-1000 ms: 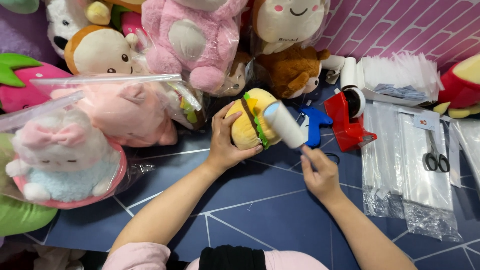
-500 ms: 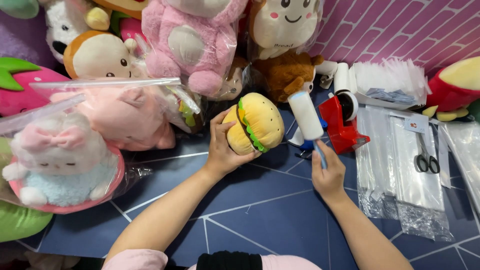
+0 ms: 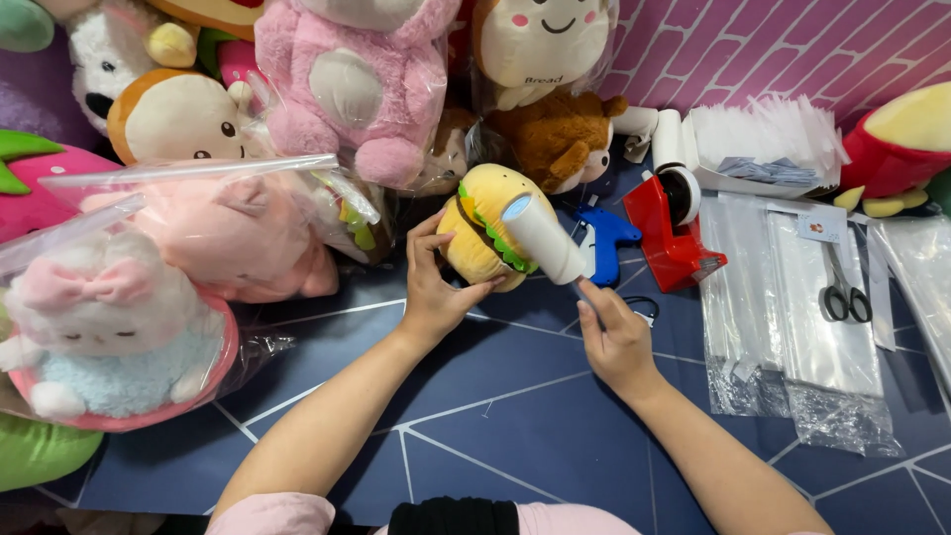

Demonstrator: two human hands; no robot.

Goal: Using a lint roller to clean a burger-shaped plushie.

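Since half a second ago the lint roller [image 3: 543, 238] swings back down onto the burger plush [image 3: 485, 238]; before that it was lifted clear to the right, and a full second ago it sat on the toy too. Reads as repeated rolling strokes over the plush surface.

Left to right:
- Bagged plush pile [image 3: 129, 327] at far left: soft pink and pale blue toys in glossy, crinkled clear bags, one on a round pink base.
- Left hand [image 3: 436, 287] is clenched round the burger plush from below and left, thumb on the near face, holding it just above the dark blue mat [image 3: 475, 416]. Plush is round, fuzzy yellow bun with a green felt frill round the middle.
- Lint roller: white cylinder, smooth papery wrap, end cap facing the camera, lying across the plush's right side and touching it.
- Right hand [image 3: 614, 337] grips the roller's thin handle, fingers closed, index along the shaft.
- Blue plastic tool [image 3: 606, 236] just behind the roller, hard and glossy.
- Red tape dispenser [image 3: 669, 223] beside it, rigid, with a white roll.
- Flat clear bags [image 3: 792, 317] stacked on the right, scissors [image 3: 844, 292] lying on top.
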